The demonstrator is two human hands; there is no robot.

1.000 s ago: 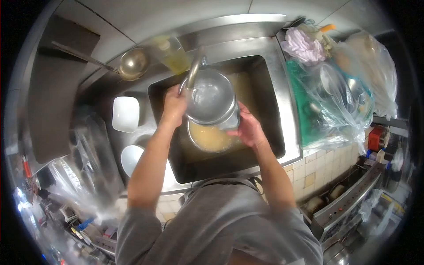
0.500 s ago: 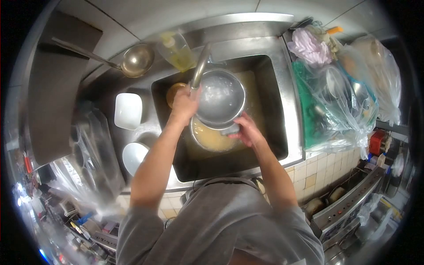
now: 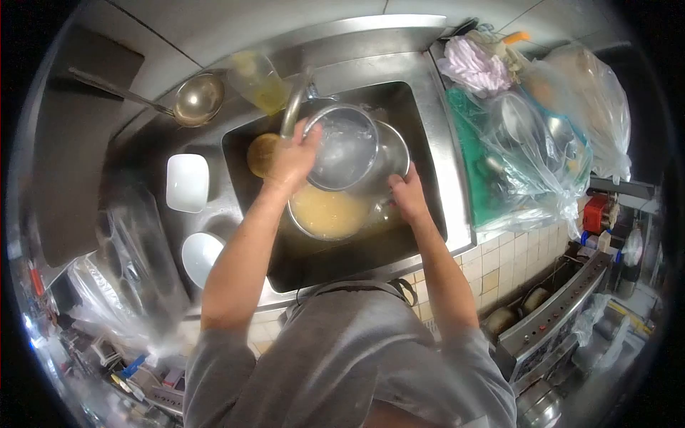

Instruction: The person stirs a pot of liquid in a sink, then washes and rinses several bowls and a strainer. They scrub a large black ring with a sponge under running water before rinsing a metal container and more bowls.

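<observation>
In the head view, the left hand [image 3: 291, 160] is gripping a metal bowl [image 3: 344, 146] by its rim above the sink [image 3: 422, 217]; the right hand [image 3: 408, 194] is pinching a second bowl [image 3: 394, 153] behind it. Both forearms are stretching across the sink's near edge. The front bowl's grey inside is gleaming.

The person wears a loose grey top [image 3: 342, 349], its plain cloth falling in soft, darker folds across the front. Both sleeves are short, the left sleeve [image 3: 222, 374] and the right sleeve [image 3: 467, 367] in the same grey, ending around the elbows. Forearms and hands are bare. By the hem a thin black strap or cord [image 3: 408, 288] shows, its detail too small to tell
</observation>
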